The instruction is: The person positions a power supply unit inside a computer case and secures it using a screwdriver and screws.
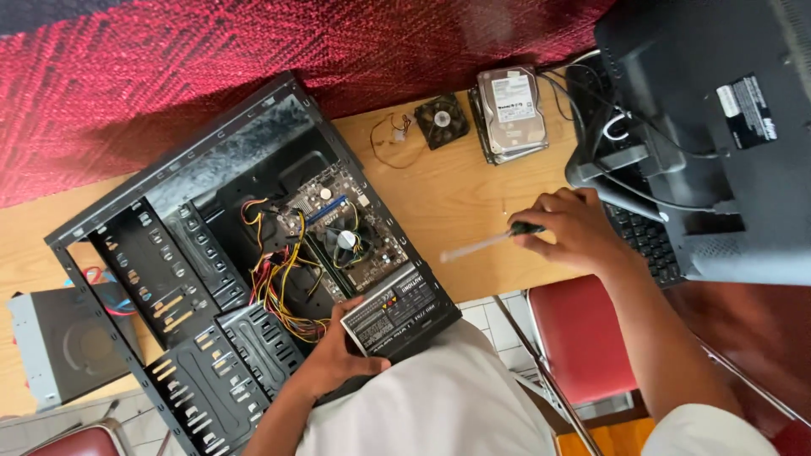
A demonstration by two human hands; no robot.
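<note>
An open black computer case (160,245) lies on its side on a wooden table (456,194), showing a motherboard (342,232) with a fan and a bundle of coloured wires (283,291). My left hand (338,355) rests on the case's near edge against the grey power supply (397,308), thumb touching its labelled face. My right hand (574,232) is to the right, over the table edge, holding a screwdriver (490,242) by its black handle with the shaft pointing left toward the case.
A hard drive (509,110) and a small black fan (442,121) with wires lie at the table's far side. A black monitor back (718,118) with cables and a keyboard (646,241) stand right. An optical drive (59,342) sits left. A red chair (574,333) is below.
</note>
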